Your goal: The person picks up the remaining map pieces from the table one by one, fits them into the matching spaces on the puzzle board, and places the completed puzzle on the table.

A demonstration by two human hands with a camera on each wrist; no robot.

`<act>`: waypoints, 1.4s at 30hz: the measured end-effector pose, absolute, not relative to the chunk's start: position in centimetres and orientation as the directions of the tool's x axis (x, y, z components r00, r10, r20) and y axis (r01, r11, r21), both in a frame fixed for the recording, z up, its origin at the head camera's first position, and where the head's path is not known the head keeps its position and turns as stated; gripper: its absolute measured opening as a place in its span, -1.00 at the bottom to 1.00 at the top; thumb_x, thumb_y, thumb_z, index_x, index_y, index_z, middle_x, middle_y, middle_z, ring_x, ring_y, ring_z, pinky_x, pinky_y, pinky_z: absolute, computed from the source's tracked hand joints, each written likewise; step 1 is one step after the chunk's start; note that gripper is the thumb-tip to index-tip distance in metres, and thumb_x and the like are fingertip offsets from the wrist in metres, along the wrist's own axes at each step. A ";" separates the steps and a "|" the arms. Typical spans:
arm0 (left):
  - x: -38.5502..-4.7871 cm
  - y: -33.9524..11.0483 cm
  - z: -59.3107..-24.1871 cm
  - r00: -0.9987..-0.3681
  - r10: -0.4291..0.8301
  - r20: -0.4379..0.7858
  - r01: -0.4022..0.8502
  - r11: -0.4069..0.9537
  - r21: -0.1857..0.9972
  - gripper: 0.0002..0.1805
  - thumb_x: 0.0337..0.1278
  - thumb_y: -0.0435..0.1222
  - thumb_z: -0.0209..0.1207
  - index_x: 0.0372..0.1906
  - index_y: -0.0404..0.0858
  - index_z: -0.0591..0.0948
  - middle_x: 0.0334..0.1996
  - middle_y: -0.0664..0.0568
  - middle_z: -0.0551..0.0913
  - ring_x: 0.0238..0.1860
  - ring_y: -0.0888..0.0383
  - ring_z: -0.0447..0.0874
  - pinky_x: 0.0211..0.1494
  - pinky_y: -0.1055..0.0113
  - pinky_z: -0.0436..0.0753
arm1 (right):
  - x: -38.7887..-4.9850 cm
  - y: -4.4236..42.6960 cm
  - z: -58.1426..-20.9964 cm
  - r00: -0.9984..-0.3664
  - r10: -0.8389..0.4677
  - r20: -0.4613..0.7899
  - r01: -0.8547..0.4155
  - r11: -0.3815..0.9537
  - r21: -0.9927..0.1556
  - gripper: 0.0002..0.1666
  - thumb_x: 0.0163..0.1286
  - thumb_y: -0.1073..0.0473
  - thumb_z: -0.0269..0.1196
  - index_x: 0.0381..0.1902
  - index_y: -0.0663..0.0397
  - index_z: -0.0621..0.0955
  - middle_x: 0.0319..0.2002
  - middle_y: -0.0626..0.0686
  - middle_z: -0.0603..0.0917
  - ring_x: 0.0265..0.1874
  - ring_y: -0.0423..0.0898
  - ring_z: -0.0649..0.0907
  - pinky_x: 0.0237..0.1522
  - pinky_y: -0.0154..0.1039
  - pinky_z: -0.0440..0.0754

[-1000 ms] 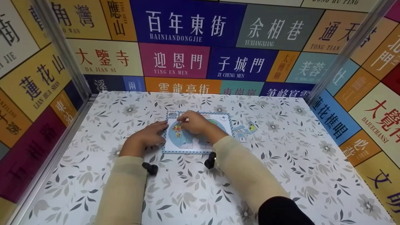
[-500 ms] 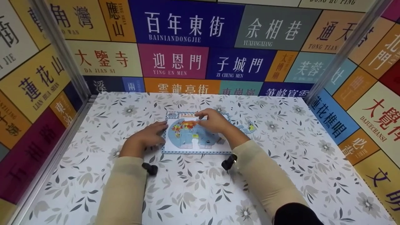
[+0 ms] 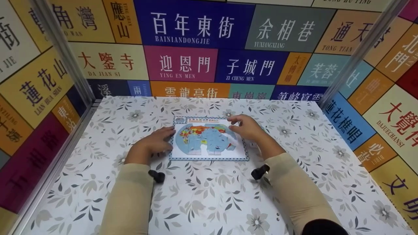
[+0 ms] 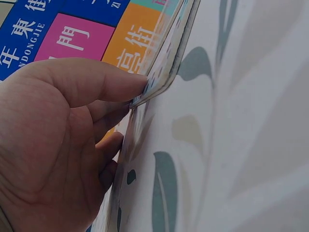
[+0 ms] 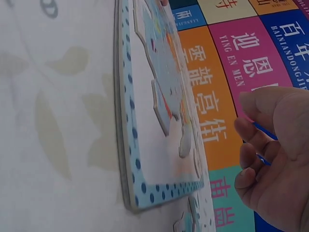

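Note:
A jigsaw puzzle board [image 3: 240, 153] with a blue dotted border and a world map lies flat on the table. Fitted pieces [image 3: 196, 143] cover much of the map; white backing shows at the right and in a notch at the bottom. My left hand [image 3: 156, 141] holds the board's left edge, the thumb [image 4: 123, 86] on its rim in the left wrist view. Over the board's right side hovers my right hand [image 3: 249, 129], fingers loosely curled with nothing between them. A loose puzzle piece [image 5: 185, 223] shows beyond the board's corner in the right wrist view; other loose pieces are mostly hidden by this hand.
The table [image 3: 202, 195] has a white cloth with grey leaves and flowers. Panels with large characters [image 3: 196, 29] enclose it at the back and both sides, with metal posts [image 3: 70, 62] at the corners. A small black device [image 3: 260, 172] sits at each wrist.
My right hand has moved right, from the map's left part across to the board's right edge, uncovering the coloured pieces along the top. My left hand has stayed in place.

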State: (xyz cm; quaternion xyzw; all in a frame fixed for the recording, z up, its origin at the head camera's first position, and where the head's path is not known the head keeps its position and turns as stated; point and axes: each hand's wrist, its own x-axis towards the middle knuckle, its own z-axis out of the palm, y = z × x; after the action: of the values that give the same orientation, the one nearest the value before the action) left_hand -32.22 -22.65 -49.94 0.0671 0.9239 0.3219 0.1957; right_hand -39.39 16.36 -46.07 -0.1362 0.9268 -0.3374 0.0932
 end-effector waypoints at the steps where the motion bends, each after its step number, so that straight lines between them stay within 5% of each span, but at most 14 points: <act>1: -32.2 -22.6 -49.9 -0.914 0.251 -0.317 0.000 0.784 0.620 -0.06 0.26 -0.24 0.20 0.74 0.07 0.17 0.79 0.24 -0.07 0.82 -0.07 -0.30 0.81 -0.27 -0.15 | -39.4 16.8 -46.1 -0.947 -0.310 -0.082 -0.186 0.739 -0.648 -0.48 0.57 -0.02 0.30 0.43 -0.14 0.63 0.30 0.05 0.68 0.15 0.09 0.58 0.25 0.10 0.58; 17: -32.3 -22.6 -50.0 -0.911 0.225 -0.346 -0.051 0.769 0.637 -0.08 0.29 -0.20 0.23 0.73 0.13 0.20 0.79 0.31 -0.09 0.82 -0.05 -0.32 0.80 -0.28 -0.15 | -39.3 23.1 -47.0 -0.962 -0.263 -0.070 -0.147 0.718 -0.681 -0.43 0.54 -0.02 0.32 0.43 -0.01 0.62 0.30 0.16 0.67 0.03 0.07 0.58 0.00 -0.08 0.57; 27: -32.3 -22.5 -50.0 -0.910 0.222 -0.351 -0.050 0.780 0.624 -0.08 0.28 -0.19 0.22 0.73 0.13 0.20 0.79 0.30 -0.07 0.82 -0.04 -0.31 0.81 -0.27 -0.14 | -39.1 25.6 -48.1 -0.968 -0.229 -0.104 -0.104 0.743 -0.662 -0.42 0.52 0.00 0.34 0.42 0.01 0.62 0.33 0.21 0.62 0.18 0.16 0.60 0.15 -0.01 0.60; 35: -32.4 -22.6 -50.1 -0.912 0.222 -0.345 -0.048 0.778 0.626 -0.09 0.29 -0.20 0.23 0.73 0.11 0.20 0.79 0.29 -0.06 0.82 -0.05 -0.28 0.81 -0.25 -0.15 | -39.1 26.3 -48.9 -0.971 -0.192 -0.140 -0.056 0.758 -0.650 -0.45 0.47 0.04 0.38 0.37 0.03 0.66 0.22 0.20 0.67 -0.08 0.01 0.64 -0.18 -0.27 0.65; 42: -32.5 -22.8 -50.1 -0.910 0.217 -0.354 -0.060 0.774 0.630 -0.08 0.29 -0.20 0.23 0.73 0.15 0.19 0.78 0.33 -0.06 0.82 -0.03 -0.30 0.81 -0.25 -0.16 | -39.0 26.7 -49.3 -0.968 -0.185 -0.167 -0.028 0.749 -0.662 -0.41 0.44 0.06 0.41 0.37 0.09 0.64 0.25 0.22 0.66 0.21 0.15 0.63 0.23 -0.02 0.66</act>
State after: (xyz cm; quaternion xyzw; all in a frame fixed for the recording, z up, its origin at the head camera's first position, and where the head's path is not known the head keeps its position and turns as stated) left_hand -32.50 -22.75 -50.08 0.0427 0.9185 0.3334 0.2082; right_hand -38.97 26.69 -49.28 -0.0574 0.9284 -0.3497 0.1117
